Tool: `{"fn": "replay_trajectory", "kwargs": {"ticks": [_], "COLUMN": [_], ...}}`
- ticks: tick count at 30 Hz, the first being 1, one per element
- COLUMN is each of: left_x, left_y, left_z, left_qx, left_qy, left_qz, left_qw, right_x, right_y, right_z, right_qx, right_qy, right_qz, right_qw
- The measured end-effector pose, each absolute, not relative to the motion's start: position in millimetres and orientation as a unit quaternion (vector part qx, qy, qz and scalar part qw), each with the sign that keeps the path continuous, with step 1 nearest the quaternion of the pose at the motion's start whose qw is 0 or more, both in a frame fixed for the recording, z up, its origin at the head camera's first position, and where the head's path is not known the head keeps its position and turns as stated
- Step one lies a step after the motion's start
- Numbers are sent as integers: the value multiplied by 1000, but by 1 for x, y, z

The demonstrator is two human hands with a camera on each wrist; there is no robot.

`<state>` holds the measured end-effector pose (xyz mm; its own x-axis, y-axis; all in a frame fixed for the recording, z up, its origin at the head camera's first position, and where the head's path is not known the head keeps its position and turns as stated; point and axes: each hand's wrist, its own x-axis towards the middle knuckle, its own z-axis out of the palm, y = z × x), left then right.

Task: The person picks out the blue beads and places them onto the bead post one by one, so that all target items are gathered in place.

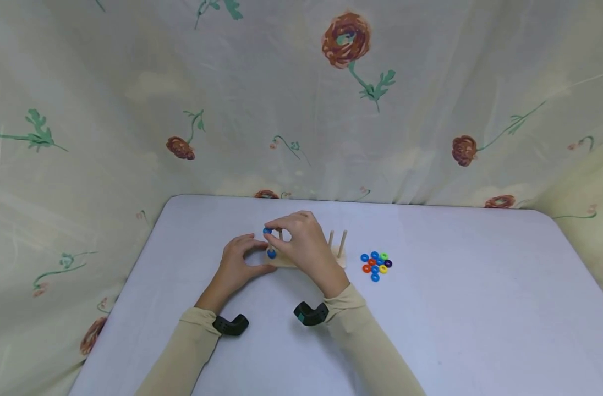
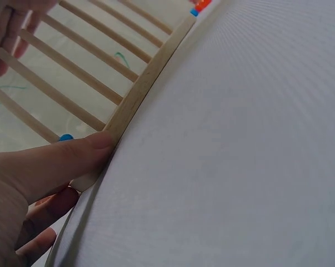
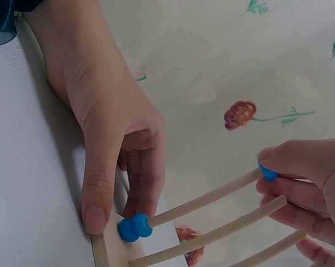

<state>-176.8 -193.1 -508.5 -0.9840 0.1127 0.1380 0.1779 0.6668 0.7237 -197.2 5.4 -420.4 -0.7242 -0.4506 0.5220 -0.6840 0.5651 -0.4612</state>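
A wooden peg board [image 1: 285,260] with a row of upright pegs stands on the table. My left hand [image 1: 237,262] grips its left end, thumb [image 2: 95,146] on the front edge and fingers behind. Between thumb and fingertips, my right hand [image 1: 308,245] pinches a blue ring [image 3: 269,172] at the top of the leftmost peg [image 3: 209,197]. Low on that same peg sit two blue rings [image 3: 135,227], close to the base. The other pegs visible in the right wrist view carry no rings. In the head view my right hand hides the middle pegs.
Right of the board lies a loose cluster of small rings, among them blue rings [image 1: 375,278], a yellow ring [image 1: 383,269], a green ring [image 1: 384,256], orange rings [image 1: 366,268] and a dark purple ring [image 1: 388,263]. A flowered cloth [image 1: 242,110] hangs behind the white-covered table [image 1: 480,302].
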Motion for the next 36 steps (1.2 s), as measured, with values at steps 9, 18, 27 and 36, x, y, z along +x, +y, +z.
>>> {"fn": "replay_trajectory", "kwargs": {"ticks": [9, 18, 27, 36], "left_x": [-177, -178, -178, -177], "left_y": [-192, -192, -189, -190], "left_z": [-507, -506, -507, -508], "left_qx": [-72, -68, -68, -66], "left_qy": [-912, -913, -915, -913], "left_qz": [-403, -401, -396, -399], "left_qw": [37, 39, 37, 49], "right_x": [-196, -198, -195, -190], "right_y": [6, 6, 16, 36], "right_z": [-420, -418, -410, -409], "right_qx": [327, 333, 329, 327], "right_qy": [-868, -865, -865, -851], "right_qz": [333, 332, 338, 370], "right_qw": [169, 178, 172, 181]}}
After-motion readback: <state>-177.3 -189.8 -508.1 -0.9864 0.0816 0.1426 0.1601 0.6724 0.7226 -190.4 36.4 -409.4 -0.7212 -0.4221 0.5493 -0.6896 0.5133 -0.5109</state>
